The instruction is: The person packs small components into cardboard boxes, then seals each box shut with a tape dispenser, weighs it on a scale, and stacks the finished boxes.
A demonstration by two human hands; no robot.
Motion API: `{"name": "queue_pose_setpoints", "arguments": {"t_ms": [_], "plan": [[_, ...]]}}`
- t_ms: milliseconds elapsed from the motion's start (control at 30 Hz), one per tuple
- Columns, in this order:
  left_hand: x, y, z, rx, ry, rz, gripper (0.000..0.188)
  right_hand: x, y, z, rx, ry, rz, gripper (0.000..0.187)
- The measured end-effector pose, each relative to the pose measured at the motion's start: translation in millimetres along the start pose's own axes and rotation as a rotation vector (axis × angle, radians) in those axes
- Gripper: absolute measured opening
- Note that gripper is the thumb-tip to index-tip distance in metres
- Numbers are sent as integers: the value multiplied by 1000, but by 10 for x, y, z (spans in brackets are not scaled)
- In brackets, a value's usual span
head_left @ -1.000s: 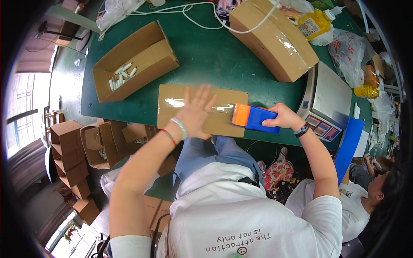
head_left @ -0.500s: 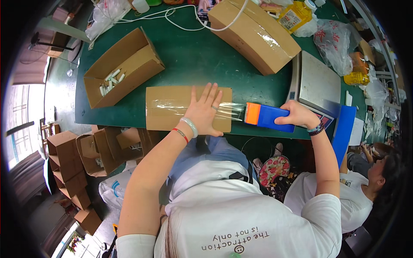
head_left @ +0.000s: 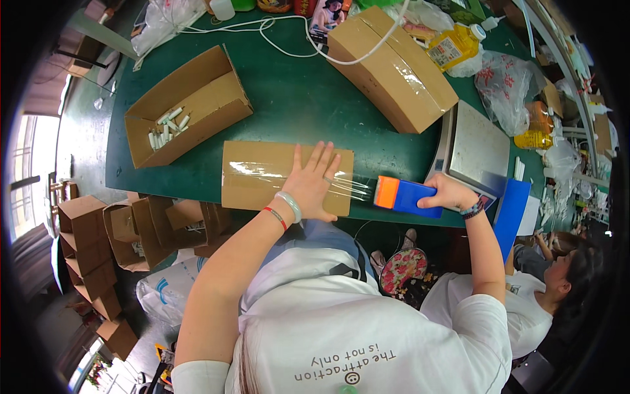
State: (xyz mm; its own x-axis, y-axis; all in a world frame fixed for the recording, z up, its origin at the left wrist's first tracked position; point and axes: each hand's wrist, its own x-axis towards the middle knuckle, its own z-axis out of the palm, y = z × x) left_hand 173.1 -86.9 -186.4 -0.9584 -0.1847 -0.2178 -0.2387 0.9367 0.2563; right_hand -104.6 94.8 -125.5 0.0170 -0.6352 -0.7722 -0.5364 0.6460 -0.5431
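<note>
My left hand (head_left: 313,182) lies flat, fingers spread, on the right part of a closed cardboard box (head_left: 256,154) at the near table edge. A strip of clear packing tape (head_left: 351,187) runs along the box top, under my hand and out past the right end. At that loose end is a blue tape dispenser (head_left: 417,199) with an orange front, tilted slightly down to the right. My right hand (head_left: 451,193) grips its rear end, just in front of the scale.
An open carton (head_left: 223,82) holding several white tubes stands at left on the green table (head_left: 289,98). Behind are a taped carton (head_left: 394,72) and white cable (head_left: 282,49). A metal scale (head_left: 479,144) is at right. Open cartons (head_left: 134,230) sit on the left; a person (head_left: 525,295) sits at right.
The whole view has shifted, so the table appears slightly lower. My left hand stays pressed on the box; the dispenser remains in my right hand beside the box's right end.
</note>
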Motion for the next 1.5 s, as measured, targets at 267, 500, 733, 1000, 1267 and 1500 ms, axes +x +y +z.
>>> {"name": "queue_pose_setpoints", "arguments": {"t_ms": [267,500,733,1000,1267,1500], "plan": [[-4,-17,8,-22,-6,14,120,153,-24,43,-251,128,-43,49],[54,16,10,-27,-7,41,121,540,-441,510,-412,263,57,54],[67,43,-24,-24,-19,31,119,401,-1132,889,-474,526,96,37],[366,-14,36,77,-65,590,76,56,-464,772,-409,922,112,38],[855,368,-139,114,-427,630,65,767,-58,1239,-502,1109,-22,33],[46,-161,-108,-443,475,379,31,542,-503,1530,114,1080,-376,45]]}}
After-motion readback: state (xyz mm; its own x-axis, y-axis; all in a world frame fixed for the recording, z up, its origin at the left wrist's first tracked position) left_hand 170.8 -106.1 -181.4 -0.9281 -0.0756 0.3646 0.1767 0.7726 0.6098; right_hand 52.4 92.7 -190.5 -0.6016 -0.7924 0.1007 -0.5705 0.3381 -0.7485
